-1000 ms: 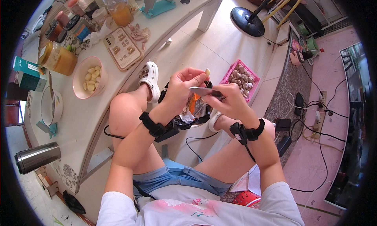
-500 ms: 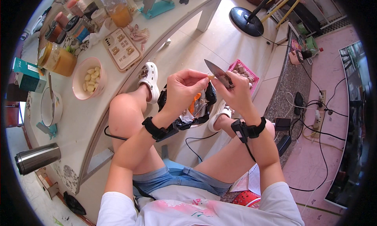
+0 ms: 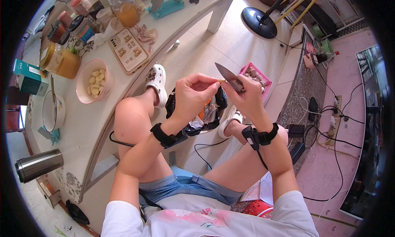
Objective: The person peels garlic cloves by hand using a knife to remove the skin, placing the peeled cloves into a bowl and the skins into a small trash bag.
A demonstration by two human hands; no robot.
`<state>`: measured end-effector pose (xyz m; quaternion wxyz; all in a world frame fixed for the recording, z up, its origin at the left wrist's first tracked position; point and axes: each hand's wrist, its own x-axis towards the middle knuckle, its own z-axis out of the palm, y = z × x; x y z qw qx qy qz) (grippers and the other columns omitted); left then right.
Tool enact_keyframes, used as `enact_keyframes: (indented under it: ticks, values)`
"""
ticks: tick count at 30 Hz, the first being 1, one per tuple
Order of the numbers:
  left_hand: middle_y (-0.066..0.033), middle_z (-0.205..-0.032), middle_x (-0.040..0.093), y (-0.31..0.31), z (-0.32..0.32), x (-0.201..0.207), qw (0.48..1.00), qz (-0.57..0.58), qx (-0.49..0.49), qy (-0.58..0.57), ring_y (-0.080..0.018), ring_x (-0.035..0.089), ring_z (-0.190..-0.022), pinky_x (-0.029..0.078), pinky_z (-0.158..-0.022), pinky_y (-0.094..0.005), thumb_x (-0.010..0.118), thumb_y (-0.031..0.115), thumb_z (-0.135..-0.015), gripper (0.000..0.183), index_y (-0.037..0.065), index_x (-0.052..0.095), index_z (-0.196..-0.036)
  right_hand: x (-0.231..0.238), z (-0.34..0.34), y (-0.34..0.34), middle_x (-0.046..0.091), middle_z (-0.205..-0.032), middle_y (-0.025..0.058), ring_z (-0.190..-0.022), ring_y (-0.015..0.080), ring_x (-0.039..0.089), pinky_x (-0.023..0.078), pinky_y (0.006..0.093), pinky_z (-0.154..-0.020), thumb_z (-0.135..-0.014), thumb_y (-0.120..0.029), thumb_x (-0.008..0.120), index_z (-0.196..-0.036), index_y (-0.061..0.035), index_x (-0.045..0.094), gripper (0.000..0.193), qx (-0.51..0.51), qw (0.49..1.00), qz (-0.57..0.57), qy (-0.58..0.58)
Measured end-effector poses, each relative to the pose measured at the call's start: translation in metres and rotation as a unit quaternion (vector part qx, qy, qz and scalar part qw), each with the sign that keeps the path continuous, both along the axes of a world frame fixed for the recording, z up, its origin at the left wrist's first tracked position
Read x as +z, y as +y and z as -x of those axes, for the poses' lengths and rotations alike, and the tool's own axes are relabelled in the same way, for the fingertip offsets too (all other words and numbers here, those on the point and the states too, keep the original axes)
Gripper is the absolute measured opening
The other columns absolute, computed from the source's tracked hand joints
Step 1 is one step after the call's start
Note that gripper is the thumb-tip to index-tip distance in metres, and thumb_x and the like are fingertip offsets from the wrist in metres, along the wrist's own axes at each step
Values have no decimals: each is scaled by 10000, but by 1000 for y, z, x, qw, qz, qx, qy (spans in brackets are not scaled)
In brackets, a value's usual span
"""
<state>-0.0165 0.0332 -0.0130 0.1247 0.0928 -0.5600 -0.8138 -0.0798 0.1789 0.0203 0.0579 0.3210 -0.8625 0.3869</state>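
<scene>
My right hand (image 3: 250, 98) is closed round a small knife (image 3: 227, 74), its blade pointing up and to the left. My left hand (image 3: 193, 95) pinches a small pale garlic clove (image 3: 221, 80) between thumb and fingertips. The clove is mostly hidden and meets my right thumb beside the blade. Below both hands, between my feet, stands a bin lined with a black bag (image 3: 222, 102), with scraps inside. On the table to the left, a pink bowl (image 3: 82, 98) holds several peeled garlic cloves (image 3: 96, 83). Beyond my right hand, a pink basket (image 3: 269, 79) contains what look like unpeeled garlic bulbs.
Jars (image 3: 63, 60), a white bowl with a utensil (image 3: 61, 117) and a steel tumbler (image 3: 40, 165) crowd the white table (image 3: 92, 132) at left. A black round stand base (image 3: 258, 23) is on the floor ahead. Cables and a stone ledge (image 3: 290, 88) lie right.
Both hands stay almost in place. The clove shows slightly more between my fingertips, and the knife has barely shifted.
</scene>
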Motion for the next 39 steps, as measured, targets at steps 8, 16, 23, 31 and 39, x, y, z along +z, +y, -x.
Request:
enact_keyframes:
  ticks: [8,16,23,31,39]
  values:
    - [-62,-741,652,1,0,-1,1000,-7,8,5,-50,584,-645,464,-575,-170,658,-1,-751,68,-28,640,-810,-3,-1,0,527,-565,145,-465,248,518,394,307,-446,-724,-228,698,-739,5,607,251,-3,1000,2,0]
    - [-61,-726,652,3,-1,1,1000,13,18,-5,-51,583,-634,465,-575,-171,660,8,-748,66,-28,646,-802,-2,-2,0,530,-565,143,-476,252,536,400,301,-451,-738,-226,681,-779,-6,632,229,-2,1000,-2,-10]
    - [-57,-694,649,2,-1,-6,999,26,26,-4,-49,577,-614,453,-555,-171,664,36,-745,87,-29,656,-803,-2,-4,-1,537,-537,138,-452,190,520,394,277,-448,-757,-227,652,-831,-10,659,229,-8,996,-10,-84]
    - [-73,-773,654,0,-2,-4,997,70,6,-35,-79,607,-686,499,-643,-190,643,-5,-767,90,-35,634,-851,1,-5,0,530,-543,112,-509,55,445,387,241,-464,-781,-214,620,-903,-14,653,236,30,982,7,-186]
    - [-53,-687,649,1,0,-1,998,48,24,-36,-46,573,-596,451,-533,-178,659,49,-755,87,-12,670,-816,-8,3,7,515,-580,-27,-575,24,420,357,210,-488,-795,-161,626,-814,21,623,183,69,945,149,-283]
